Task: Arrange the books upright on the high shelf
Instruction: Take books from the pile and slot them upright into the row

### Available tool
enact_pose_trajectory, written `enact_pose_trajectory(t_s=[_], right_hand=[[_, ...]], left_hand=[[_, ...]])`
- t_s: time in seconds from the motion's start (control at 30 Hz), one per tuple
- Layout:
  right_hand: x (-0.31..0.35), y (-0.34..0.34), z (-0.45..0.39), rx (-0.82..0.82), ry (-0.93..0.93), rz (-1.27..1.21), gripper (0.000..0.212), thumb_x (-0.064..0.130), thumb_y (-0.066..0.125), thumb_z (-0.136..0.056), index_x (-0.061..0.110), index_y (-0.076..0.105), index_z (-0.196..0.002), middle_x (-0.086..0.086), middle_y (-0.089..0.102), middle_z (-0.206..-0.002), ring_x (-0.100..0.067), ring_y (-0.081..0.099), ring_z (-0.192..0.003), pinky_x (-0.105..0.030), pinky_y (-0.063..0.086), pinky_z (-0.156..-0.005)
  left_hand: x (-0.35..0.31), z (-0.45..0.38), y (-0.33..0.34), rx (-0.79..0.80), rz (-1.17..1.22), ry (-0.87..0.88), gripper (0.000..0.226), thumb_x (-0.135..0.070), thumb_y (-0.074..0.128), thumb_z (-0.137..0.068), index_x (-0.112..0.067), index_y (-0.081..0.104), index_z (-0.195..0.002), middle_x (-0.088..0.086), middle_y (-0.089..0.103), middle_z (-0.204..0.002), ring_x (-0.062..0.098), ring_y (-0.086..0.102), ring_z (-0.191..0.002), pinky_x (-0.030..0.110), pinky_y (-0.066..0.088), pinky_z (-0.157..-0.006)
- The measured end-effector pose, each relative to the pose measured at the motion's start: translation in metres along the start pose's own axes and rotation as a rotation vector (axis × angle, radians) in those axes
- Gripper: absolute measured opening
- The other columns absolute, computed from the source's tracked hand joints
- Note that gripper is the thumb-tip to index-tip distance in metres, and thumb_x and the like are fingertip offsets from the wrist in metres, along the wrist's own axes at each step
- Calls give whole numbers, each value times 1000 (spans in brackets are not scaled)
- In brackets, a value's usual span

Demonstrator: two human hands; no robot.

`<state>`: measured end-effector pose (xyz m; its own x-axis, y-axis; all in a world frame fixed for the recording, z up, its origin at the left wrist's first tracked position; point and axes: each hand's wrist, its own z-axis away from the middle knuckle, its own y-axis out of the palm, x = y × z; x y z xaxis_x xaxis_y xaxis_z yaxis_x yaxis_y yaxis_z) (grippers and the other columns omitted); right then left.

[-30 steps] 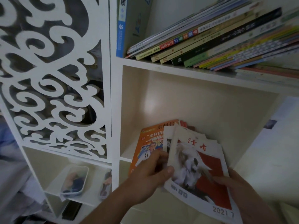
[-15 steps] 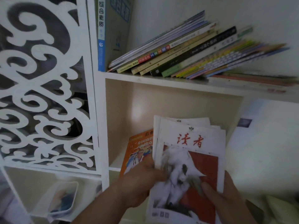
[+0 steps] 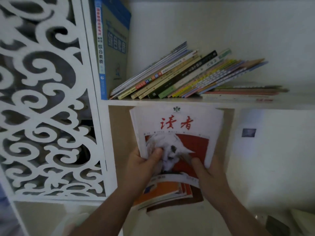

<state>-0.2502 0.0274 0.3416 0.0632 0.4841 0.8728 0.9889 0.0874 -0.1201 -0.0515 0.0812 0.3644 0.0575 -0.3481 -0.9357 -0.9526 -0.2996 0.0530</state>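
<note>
Both my hands, left hand (image 3: 144, 165) and right hand (image 3: 207, 172), clamp magazine stack (image 3: 180, 133) below high shelf (image 3: 170, 101). Risk: thin floppy magazines fan, slip; leaning books (image 3: 179, 77) block slot, may topple.

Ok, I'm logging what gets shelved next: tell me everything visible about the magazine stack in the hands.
The magazine stack is several thin, glossy-looking issues, edges fanned slightly at the upper left. The front cover is white with red characters, a small green emblem and a red panel showing a white animal. It is held roughly upright below the high shelf; the left hand and right hand grip its lower corners, thumbs on the cover.
</note>
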Motion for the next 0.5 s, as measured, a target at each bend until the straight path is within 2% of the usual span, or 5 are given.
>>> enact_pose_trajectory(t_s=[0.07, 0.2, 0.27, 0.33, 0.5], right_hand=[[-22, 11, -3, 45, 91, 16, 37, 22, 70, -100, 40, 60, -130, 19, 75, -120, 5, 70, -105, -20, 58, -85], [-24, 18, -13, 37, 189, -21, 39, 15, 78, -94, 38, 63, -122, 14, 78, -110, 7, 72, -92, -13, 56, -69], [-13, 17, -18, 20, 158, -20, 41, 9, 79, -92, 36, 64, -121, 23, 78, -98, 10, 71, -87, -8, 53, -65], [5, 17, -22, -2, 80, -30, 44, 1, 79, -90, 35, 66, -115, 33, 75, -93, 13, 70, -85, -5, 51, -66], [74, 28, -41, -15, -137, -146, 39, 11, 73, -96, 39, 67, -122, 25, 76, -107, 4, 72, -97, -18, 59, -74]], left_hand=[[13, 3, 4, 74, -70, -72, 32, -35, 74, -92, -34, 71, -124, -11, 78, -116, 11, 73, -110, 29, 59, -89], [27, 8, 2, 48, -43, -108, 30, -6, 74, -92, -25, 69, -116, -4, 80, -101, 15, 74, -109, 13, 56, -72], [11, 9, -2, 49, -65, -63, 34, -16, 74, -93, -28, 66, -123, -17, 79, -104, 0, 73, -102, 10, 55, -73], [-10, 7, -11, 34, -162, 50, 41, -30, 77, -90, -36, 65, -129, -27, 74, -115, -7, 68, -109, 9, 53, -81], [-80, -3, -23, -136, -269, 296, 29, -33, 78, -87, -39, 68, -113, -29, 75, -101, -7, 71, -92, 10, 55, -70]])
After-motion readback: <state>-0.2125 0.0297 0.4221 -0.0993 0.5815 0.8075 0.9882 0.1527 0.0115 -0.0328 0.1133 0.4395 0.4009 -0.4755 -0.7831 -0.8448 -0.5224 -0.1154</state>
